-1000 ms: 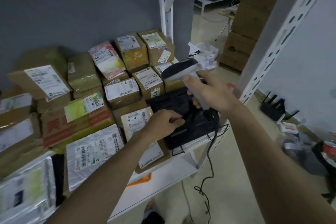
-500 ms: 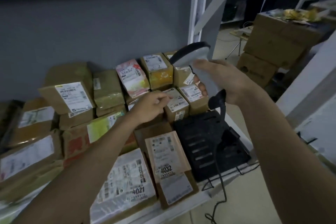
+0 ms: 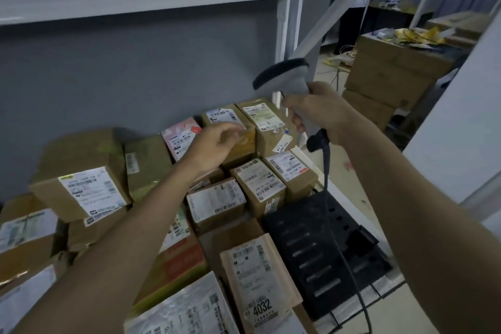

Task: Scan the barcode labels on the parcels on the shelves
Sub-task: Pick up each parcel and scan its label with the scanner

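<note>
the parcels, brown cartons and bags with white barcode labels, lie packed together on a white metal shelf that fills the frame from nine o'clock to five o'clock, against a grey wall. the left hand reaches in over the back row toward twelve o'clock, its grip loosely curled and held just at the near edge of a yellowish carton; whether the fingers touch it cannot be told. at ten o'clock from that hand leans a pink-printed parcel, and at three o'clock from it stands a taller brown carton. the right hand, at one o'clock in the frame, has its grip wrapped round the handle of a grey barcode scanner, whose dark head points left above the back row. the scanner's cable hangs down toward six o'clock past a black slotted tray at the shelf's right end. nearest the camera lies a flat parcel marked 4032. beyond the shelf post, at two o'clock, stacked cardboard boxes stand on the floor.
</note>
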